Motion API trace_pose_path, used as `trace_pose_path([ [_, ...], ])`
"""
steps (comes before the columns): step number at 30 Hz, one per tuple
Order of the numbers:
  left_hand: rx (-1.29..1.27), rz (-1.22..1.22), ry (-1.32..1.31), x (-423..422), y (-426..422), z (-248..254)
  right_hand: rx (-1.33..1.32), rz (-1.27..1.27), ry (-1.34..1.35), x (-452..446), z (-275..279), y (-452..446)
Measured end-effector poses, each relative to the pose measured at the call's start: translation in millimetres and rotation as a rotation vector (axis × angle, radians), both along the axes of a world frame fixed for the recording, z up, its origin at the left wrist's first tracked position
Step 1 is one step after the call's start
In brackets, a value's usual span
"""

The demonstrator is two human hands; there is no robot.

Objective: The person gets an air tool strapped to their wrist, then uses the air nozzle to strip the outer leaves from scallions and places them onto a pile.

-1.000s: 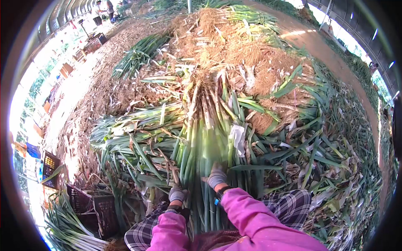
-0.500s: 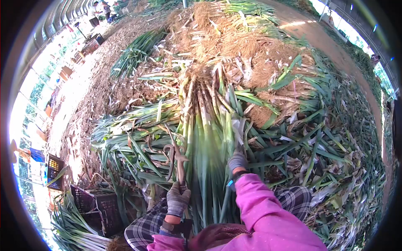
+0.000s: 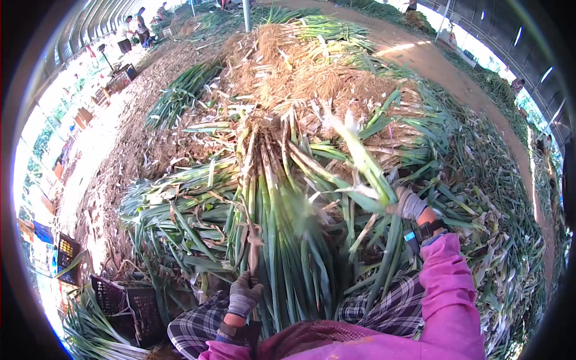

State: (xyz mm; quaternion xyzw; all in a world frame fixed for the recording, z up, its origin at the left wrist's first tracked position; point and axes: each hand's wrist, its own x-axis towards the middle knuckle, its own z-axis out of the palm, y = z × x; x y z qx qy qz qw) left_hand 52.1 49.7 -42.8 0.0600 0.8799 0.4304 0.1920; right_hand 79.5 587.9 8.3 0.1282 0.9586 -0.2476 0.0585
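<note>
My right hand [image 3: 409, 204], in a grey glove, is closed around a thick green onion [image 3: 363, 153] that slants up to the left, its pale end raised above the pile. My left hand [image 3: 245, 294], also gloved, is closed around the lower end of a brown, stick-like thing with curled parts [image 3: 253, 237]; I cannot make out its kind. Between my hands a fanned bunch of green onions [image 3: 273, 204] lies with roots away from me and leaves towards my lap. A pale blur crosses the leaves near its middle.
Rooted green onions [image 3: 324, 81] are heaped ahead. Loose leaves [image 3: 480, 240] cover the ground at right. A black crate [image 3: 141, 312] stands at lower left, beside more green onions [image 3: 90, 330]. A metal post [image 3: 246, 15] rises behind; people [image 3: 143, 27] are far left.
My right hand has moved right and slightly up from the bunch, with a green onion now lifted in it. The left hand keeps its hold on the brown thing. The whole view has shifted.
</note>
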Motion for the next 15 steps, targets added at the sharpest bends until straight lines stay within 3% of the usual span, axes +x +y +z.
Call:
trace_pose_path([
  [2, -0.03, -0.04, -0.016, 2, 3, 15, 0.107, -0.027, 0.004, 7, 23, -12],
  [4, -0.083, -0.077, -0.042, 2, 1, 16, 0.242, -0.195, 0.059, 18, 100, -48],
  [5, -0.116, -0.092, -0.056, 2, -3, 13, 0.151, -0.203, 0.119, 22, 112, -34],
  [8, -0.305, -0.15, -0.098, 1, -11, 3, 0.501, -0.469, 0.225, 50, 117, 113],
  [10, -0.415, -0.19, -0.132, -1, -13, -8, 0.818, -0.648, 0.301, 128, 121, 272],
  [12, -0.479, -0.216, -0.172, -1, -15, -28, 0.984, -1.17, 0.018, 141, 186, 214],
  [15, -0.685, -0.355, -0.145, 4, -10, -55, 1.254, -1.098, 0.203, 125, 128, 190],
])
